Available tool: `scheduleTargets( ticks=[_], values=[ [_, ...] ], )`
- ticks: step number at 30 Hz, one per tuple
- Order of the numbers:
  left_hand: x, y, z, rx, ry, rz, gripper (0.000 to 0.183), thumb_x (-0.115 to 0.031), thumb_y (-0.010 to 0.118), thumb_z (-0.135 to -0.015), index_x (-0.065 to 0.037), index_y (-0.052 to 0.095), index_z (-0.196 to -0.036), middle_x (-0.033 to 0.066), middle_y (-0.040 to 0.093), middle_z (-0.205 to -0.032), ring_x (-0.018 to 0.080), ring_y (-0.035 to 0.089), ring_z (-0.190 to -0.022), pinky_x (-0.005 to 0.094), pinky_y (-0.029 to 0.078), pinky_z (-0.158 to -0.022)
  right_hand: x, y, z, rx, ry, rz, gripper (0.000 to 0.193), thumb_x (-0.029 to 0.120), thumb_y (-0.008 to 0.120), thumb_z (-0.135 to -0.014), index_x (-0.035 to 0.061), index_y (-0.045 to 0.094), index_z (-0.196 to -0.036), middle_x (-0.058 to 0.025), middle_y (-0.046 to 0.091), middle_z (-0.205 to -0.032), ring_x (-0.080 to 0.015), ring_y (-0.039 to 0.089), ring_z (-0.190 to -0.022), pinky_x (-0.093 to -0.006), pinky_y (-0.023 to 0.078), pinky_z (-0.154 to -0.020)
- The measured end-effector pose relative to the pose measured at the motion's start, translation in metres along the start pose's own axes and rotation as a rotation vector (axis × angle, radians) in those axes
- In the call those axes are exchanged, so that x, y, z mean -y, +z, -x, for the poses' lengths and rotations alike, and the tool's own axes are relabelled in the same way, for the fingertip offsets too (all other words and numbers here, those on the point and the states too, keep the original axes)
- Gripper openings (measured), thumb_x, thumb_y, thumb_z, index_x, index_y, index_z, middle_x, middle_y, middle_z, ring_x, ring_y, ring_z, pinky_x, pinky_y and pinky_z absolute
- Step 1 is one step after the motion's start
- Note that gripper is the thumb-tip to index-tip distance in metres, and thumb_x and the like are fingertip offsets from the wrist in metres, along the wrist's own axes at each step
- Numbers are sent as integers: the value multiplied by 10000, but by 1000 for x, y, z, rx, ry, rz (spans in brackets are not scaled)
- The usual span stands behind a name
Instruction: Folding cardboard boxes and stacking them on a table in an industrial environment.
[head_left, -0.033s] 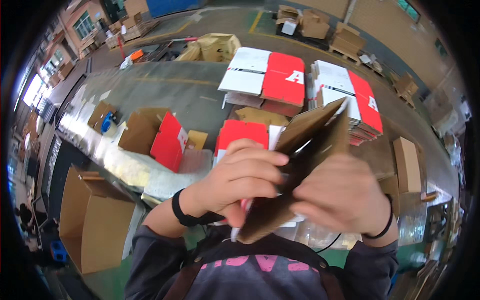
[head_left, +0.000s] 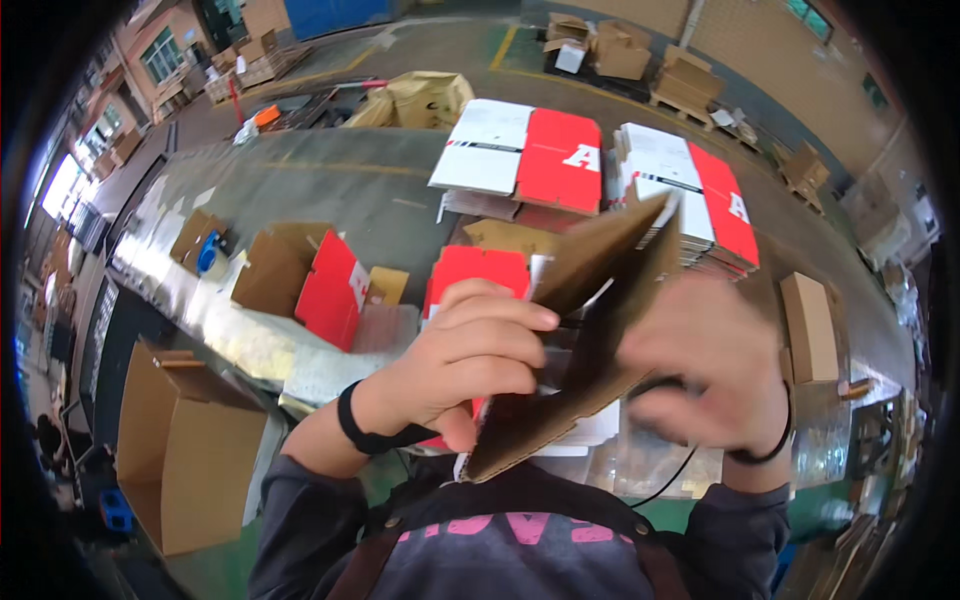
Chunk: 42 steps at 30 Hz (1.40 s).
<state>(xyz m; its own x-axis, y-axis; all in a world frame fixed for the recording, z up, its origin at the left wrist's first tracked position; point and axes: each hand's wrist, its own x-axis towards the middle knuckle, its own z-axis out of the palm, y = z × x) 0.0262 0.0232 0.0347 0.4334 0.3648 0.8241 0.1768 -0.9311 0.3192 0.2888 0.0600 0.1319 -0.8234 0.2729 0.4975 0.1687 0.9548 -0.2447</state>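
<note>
In front of my chest I hold a partly folded cardboard box (head_left: 565, 425), tilted, its brown inner walls facing me. My left hand (head_left: 465, 350) is closed on its left side, thumb below and fingers over the edge. My right hand (head_left: 705, 360) is beside its right wall, smeared by motion; whether its fingers grip or touch the wall cannot be told. Behind the left hand lies a red and white folded carton (head_left: 480, 268), partly covered. Beyond the box are two stacks of flat red and white cartons, the left stack (head_left: 560, 155) and the right stack (head_left: 720, 200).
An opened red and brown box (head_left: 330, 290) stands left on the shiny table (head_left: 330, 170). A blue tape roll (head_left: 210, 252) lies farther left by a small carton. A large open brown box (head_left: 205, 460) is at lower left. A narrow brown carton (head_left: 810, 325) stands at right.
My right hand has shifted slightly right, away from the box's wall, and is more blurred. The box has tipped a little to the left; my left hand keeps its hold.
</note>
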Motion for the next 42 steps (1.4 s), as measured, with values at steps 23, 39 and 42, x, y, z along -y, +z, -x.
scheduleTargets(
  ticks=[23, 39, 42],
  values=[
    [20, 23, -4, 420, -28, -19, 349, -410, 719, -826, -84, 593, -821, 67, 582, -928, 256, 599, -905, 429, 447, -967, -48, 69, 69, -44, -112, -256, 445, 512, 645, -865, 70, 627, -907, -134, 618, -1071, -314, 609, -1052, -498, 345, -1083],
    [-11, 59, 12, 824, -343, -276, 642, -397, 550, -930, -38, 418, -1446, 139, 387, -1530, 270, 346, -1433, 484, 235, -1174, -53, 14, -52, 88, 271, 381, 516, 253, 754, -771, 52, 595, -1219, -158, 598, -1215, -352, 568, -1131, -409, 482, -914],
    [6, 57, 13, 846, -5, -74, 484, -253, 486, -942, -44, 493, -1378, 124, 421, -1512, 245, 401, -1406, 435, 311, -1158, -81, 51, -57, 622, 565, 105, 575, 244, 715, -765, 26, 545, -1269, -152, 601, -1155, -331, 583, -1085, -410, 461, -939]
  ],
)
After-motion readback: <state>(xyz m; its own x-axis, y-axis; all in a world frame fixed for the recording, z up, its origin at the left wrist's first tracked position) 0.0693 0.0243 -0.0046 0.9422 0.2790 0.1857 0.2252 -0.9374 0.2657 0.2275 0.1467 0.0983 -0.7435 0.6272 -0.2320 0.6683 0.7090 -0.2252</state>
